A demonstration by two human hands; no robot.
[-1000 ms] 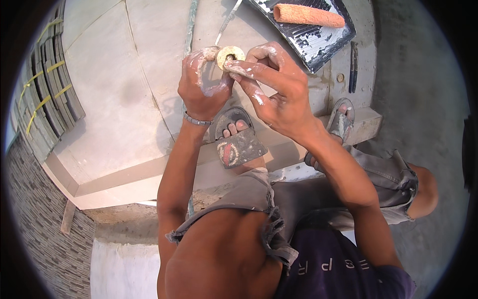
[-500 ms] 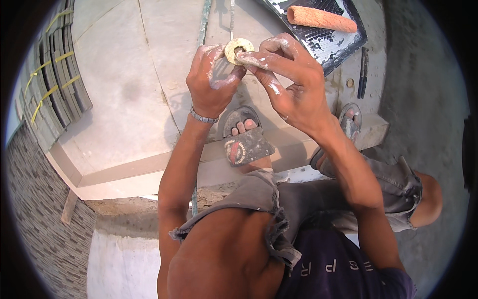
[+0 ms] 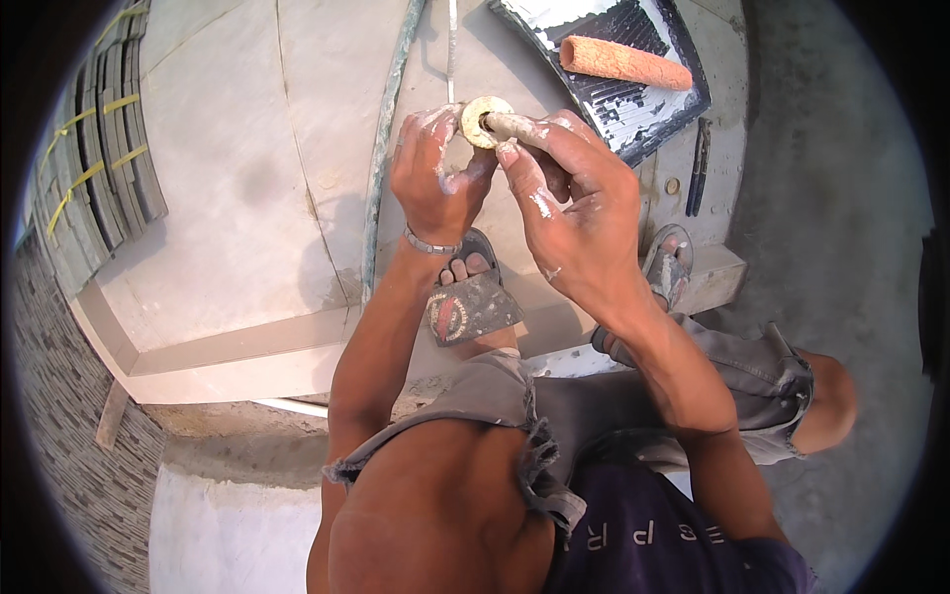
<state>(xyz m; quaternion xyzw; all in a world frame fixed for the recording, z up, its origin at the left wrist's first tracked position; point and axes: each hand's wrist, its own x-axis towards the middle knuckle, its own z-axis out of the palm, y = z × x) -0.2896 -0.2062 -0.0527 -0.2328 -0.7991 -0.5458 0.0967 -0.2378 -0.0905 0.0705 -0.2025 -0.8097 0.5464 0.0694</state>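
A pale yellow ring-shaped piece with a dark hole faces up between my hands. Closed around its left side and underside is my left hand, smeared with white paint and with a bracelet at the wrist. My right hand, also paint-spotted, presses its index fingertip at the hole, the thumb just below against the ring. A thin pale rod runs away from the hands at the far side; whether it joins the ring is hidden. An orange paint roller sleeve lies across a black paint tray streaked with white.
Dark slim tools lie right of the tray. A long greenish strip crosses the pale tiled floor. Stacked tiles with yellow straps stand at far left. My sandalled foot rests on the step edge below my hands.
My right index finger has shifted into the ring's hole and the thumb has come up against it. Both hands and ring sit slightly lower and further right in view.
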